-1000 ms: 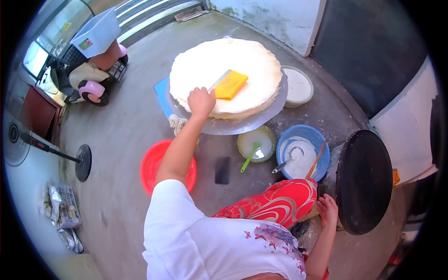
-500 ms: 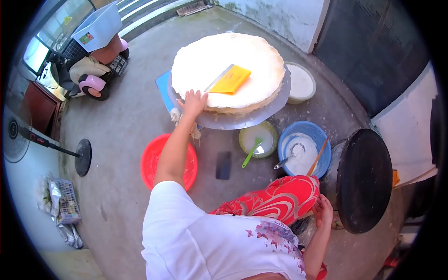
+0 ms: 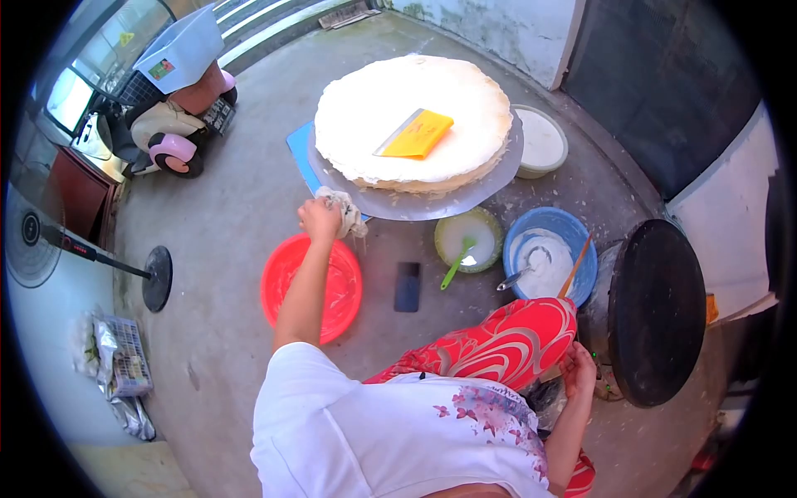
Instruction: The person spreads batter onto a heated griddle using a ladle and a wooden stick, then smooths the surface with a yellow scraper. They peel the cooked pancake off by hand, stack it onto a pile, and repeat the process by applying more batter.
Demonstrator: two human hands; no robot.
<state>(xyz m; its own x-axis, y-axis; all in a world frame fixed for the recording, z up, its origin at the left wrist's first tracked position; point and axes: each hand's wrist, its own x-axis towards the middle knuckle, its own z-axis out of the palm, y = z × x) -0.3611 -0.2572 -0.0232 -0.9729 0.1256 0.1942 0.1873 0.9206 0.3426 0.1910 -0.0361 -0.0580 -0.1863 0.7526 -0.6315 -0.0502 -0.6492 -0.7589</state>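
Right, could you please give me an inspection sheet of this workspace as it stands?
Surface: bare concrete floor, white-specked.
Job's things: whitish cloth; stack of thin flatbreads on metal tray, yellow scraper on top.
Clutter: red basin, phone, green bowl, blue bowl, white bowl, black griddle.
Hands: left hand grips the cloth; right hand beside the griddle, grip unclear.
Cables: nothing seen.
Surroundings: fan stand, ride-on toy, wall.

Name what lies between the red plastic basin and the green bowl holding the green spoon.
A dark flat phone on the concrete floor, touching neither the red plastic basin nor the green bowl, in the head view.
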